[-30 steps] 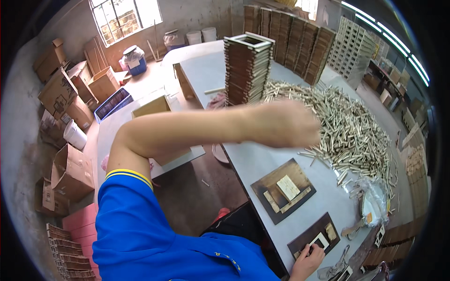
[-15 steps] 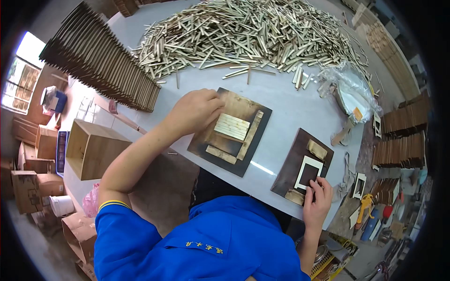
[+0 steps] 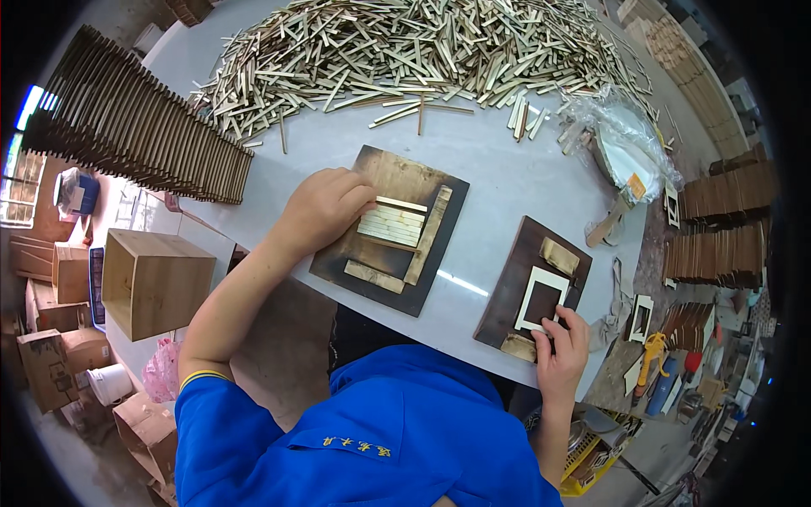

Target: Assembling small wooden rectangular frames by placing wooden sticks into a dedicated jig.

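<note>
My left hand (image 3: pixel 325 207) rests on a dark jig board (image 3: pixel 405 173), its fingers curled against a small pack of pale wooden strips (image 3: pixel 395 226) lying side by side between longer guide strips (image 3: pixel 429 237). My right hand (image 3: pixel 562 346) is at the table's near edge. Its fingertips pinch the lower corner of a pale rectangular frame (image 3: pixel 530 291) that lies on a second dark board (image 3: pixel 507 296). A short block (image 3: pixel 559 255) sits at that board's top corner.
A big heap of loose wooden strips (image 3: pixel 422 42) covers the far part of the grey table (image 3: pixel 498 169). A long row of dark frames (image 3: pixel 135 135) stands at the left, a wooden box (image 3: pixel 156 279) below it. A plastic bag (image 3: pixel 625 144) and stacked frames (image 3: pixel 726 220) lie at the right.
My left arm came back from the strip heap and set down on the left jig board. The view swung down to the boards. My right hand stayed on the pale frame.
</note>
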Available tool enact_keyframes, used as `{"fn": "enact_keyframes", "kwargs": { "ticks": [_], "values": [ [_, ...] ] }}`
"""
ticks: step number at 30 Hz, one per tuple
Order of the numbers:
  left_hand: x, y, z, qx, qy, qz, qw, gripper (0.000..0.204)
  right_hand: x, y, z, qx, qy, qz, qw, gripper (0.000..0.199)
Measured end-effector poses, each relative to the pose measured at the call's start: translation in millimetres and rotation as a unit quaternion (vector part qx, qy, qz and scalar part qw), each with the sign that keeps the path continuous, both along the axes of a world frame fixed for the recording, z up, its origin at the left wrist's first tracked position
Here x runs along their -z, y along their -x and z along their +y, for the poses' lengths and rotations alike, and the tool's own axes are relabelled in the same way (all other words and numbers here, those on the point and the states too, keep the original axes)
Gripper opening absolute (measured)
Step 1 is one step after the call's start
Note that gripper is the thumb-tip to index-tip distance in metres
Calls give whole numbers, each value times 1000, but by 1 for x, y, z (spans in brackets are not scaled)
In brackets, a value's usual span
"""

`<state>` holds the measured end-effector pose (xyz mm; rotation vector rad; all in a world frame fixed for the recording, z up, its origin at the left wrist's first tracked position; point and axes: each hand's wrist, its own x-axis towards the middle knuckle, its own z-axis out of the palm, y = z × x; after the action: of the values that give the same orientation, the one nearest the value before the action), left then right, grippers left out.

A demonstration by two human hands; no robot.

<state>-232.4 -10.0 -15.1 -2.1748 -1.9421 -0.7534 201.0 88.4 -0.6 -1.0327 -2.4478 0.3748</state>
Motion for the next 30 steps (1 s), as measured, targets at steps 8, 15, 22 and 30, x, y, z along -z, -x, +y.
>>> {"fn": "enact_keyframes", "kwargs": {
  "ticks": [8,15,22,30],
  "values": [
    [2,-10,-3,-51,-17,-23,998,17,-3,14,3,21,-6,32,999,21],
    [-18,-97,11,-63,-57,-238,967,24,4,9,3,40,-2,42,998,22],
    [-22,-201,41,88,87,-389,913,25,4,7,14,9,-27,36,999,22],
    [-9,-224,56,62,152,-497,852,21,0,3,28,-21,-6,40,999,25]
  ]
}}
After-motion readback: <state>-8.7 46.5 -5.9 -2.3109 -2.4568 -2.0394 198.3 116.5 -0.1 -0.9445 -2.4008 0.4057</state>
